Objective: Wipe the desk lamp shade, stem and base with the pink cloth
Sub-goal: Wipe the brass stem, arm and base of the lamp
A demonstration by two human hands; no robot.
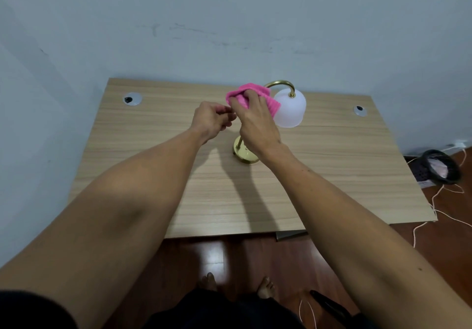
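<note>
Right hand [255, 121] closed on pink cloth [251, 100] at frame centre, stem [279, 84] covered, left hand [212, 121] loosely curled beside, nothing held.

The right hand [258, 121] and the cloth [249, 100] cover most of the lamp stem [238, 141], so only its foot and the top arch show. Whether the cloth wraps the stem or only lies against it cannot be told. The right wrist hides part of the base [242, 153]. The left hand [210, 121] curls its fingers inward; anything in its grip is out of sight. The bin [440, 166] at the right is blurred, its contents unclear. Both upper arms run off the bottom edge.
</note>
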